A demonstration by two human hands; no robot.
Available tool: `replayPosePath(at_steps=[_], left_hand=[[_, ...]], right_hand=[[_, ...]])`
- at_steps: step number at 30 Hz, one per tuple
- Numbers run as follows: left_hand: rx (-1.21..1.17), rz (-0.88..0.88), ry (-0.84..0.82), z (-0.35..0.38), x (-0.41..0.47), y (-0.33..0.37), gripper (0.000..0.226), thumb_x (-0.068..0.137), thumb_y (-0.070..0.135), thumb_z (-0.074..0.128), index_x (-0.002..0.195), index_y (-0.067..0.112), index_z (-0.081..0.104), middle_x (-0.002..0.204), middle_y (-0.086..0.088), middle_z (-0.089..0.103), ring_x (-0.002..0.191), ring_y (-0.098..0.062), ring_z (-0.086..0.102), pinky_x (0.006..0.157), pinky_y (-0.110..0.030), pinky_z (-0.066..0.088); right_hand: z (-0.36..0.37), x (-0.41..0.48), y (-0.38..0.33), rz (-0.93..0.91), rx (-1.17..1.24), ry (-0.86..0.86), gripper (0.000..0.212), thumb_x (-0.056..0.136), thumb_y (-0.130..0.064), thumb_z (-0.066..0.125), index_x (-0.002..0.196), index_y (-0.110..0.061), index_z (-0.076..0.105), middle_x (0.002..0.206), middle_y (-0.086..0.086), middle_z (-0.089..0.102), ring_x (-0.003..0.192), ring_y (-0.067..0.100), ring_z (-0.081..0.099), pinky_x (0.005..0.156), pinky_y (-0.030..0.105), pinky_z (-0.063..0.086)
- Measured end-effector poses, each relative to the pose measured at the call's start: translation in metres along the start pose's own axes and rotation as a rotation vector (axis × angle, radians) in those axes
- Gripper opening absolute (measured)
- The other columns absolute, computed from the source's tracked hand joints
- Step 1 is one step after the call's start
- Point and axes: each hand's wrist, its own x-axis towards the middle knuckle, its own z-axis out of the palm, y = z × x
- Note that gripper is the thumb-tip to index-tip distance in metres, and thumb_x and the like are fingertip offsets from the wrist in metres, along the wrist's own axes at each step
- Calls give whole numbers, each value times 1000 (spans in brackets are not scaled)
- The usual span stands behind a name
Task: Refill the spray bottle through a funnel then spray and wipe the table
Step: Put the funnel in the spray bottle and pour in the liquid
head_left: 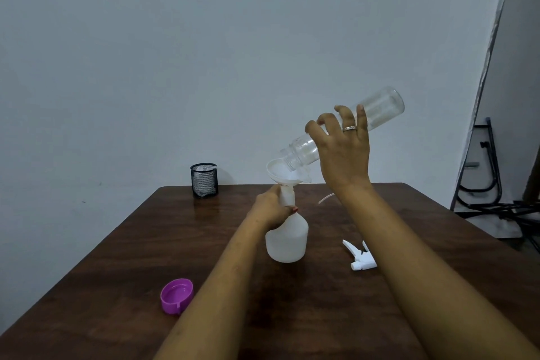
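- Dim, flat indoor light with a grey-blue cast
- Beyond and left of where the left hand (pixel 270 210) grips the spray bottle (pixel 287 240), a pale sheen lies on the table (pixel 204 219)
- Above that grip, the clear bottle (pixel 380 108) in the right hand (pixel 344 152) looks soft, with dull highlights
- Far right of the grip, wide-angle bending leans the wall edge (pixel 482 90)
- Shadows are faint and soft-edged

Glossy dark wood table (pixel 140 245) — clear glass bottle (pixel 380 108), black mesh cup (pixel 204 181)

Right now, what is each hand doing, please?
Left hand: closed, gripping the spray bottle at its neck.
Right hand: closed, holding the clear bottle tilted over the funnel.
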Motion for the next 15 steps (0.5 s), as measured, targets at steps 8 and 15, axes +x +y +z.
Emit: replayPosePath(at_steps=[8,15], left_hand=[[-23,-30,-9,0,0,-1,65,87,29,64,143,16,35,143,-10,45,129,-27,46,106,-43,42],[-10,-61,-15,0,0,3,62,88,28,63,142,12,37,142,-10,47,129,-27,46,105,-39,41]], right_hand=[[-9,-4,1,77,19,-228,50,58,10,74,97,-19,66,100,8,65,115,37,55,112,57,18],[-16,-3,-1,63,-6,-248,52,59,8,75,100,-22,65,104,7,64,118,36,54,113,58,19]])
